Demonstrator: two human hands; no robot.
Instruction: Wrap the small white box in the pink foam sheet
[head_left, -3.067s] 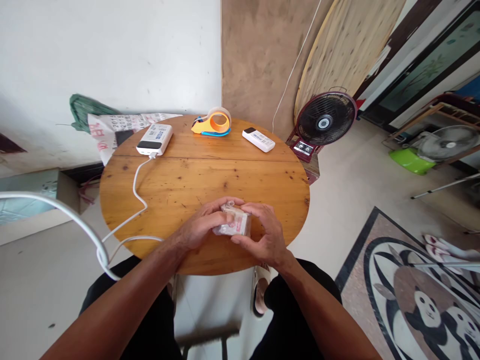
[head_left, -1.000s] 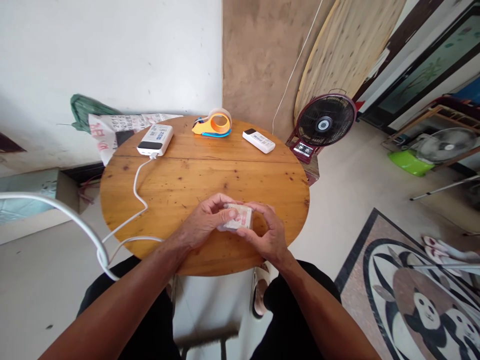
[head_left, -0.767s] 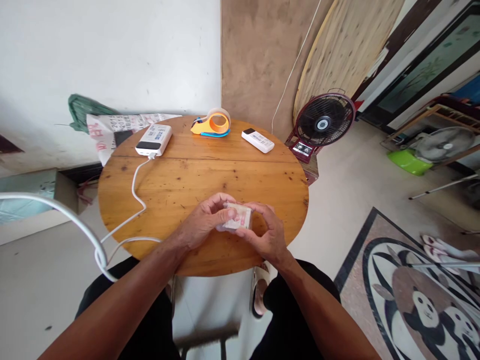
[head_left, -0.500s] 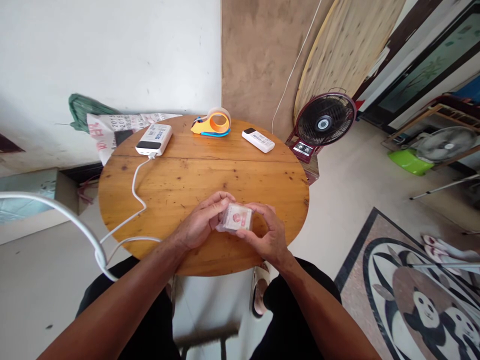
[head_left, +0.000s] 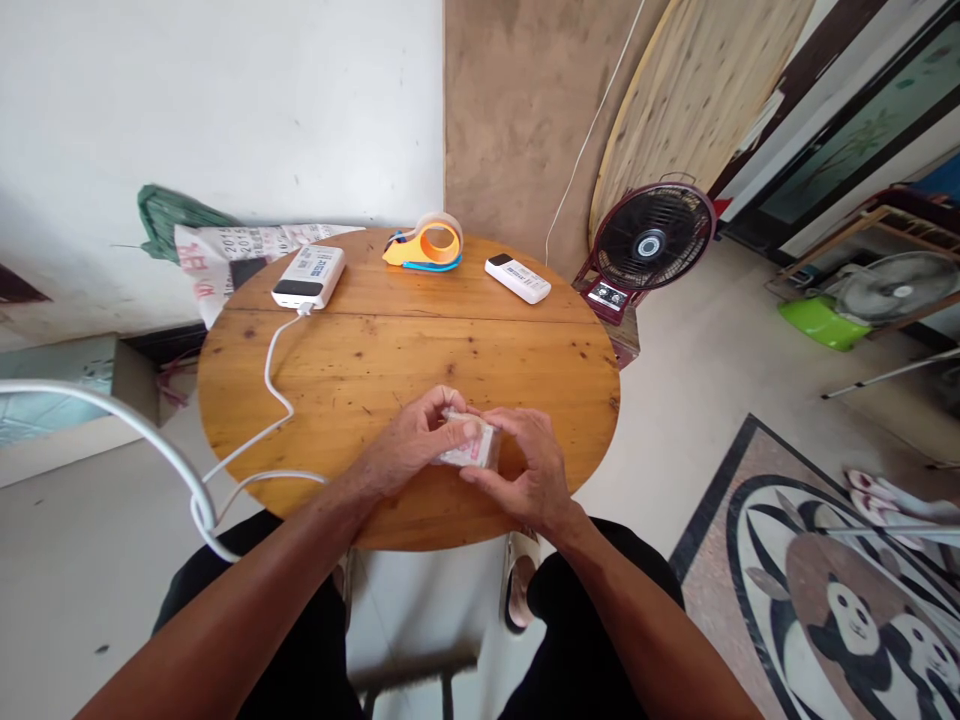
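A small white box (head_left: pixel 480 447) with a reddish print, in what looks like clear wrap, is held between both hands above the near part of the round wooden table (head_left: pixel 360 380). My left hand (head_left: pixel 415 440) is closed on its left side, the thumb lying across the top face and covering part of the print. My right hand (head_left: pixel 534 470) grips the right side, fingers at the far edge and thumb at the near edge. The underside of the box is hidden.
At the table's far side are a white power bank (head_left: pixel 309 277) with a plugged-in cable (head_left: pixel 271 370), an orange tape dispenser (head_left: pixel 424 245) and a smaller white power bank (head_left: pixel 517 278). A dark red fan (head_left: pixel 649 245) stands right of the table. A thick white tube (head_left: pixel 135 415) loops at left.
My left thumb has slid from the left edge onto the box's top face, covering more of the print. The box has shifted slightly left, and my right hand has moved slightly with it.
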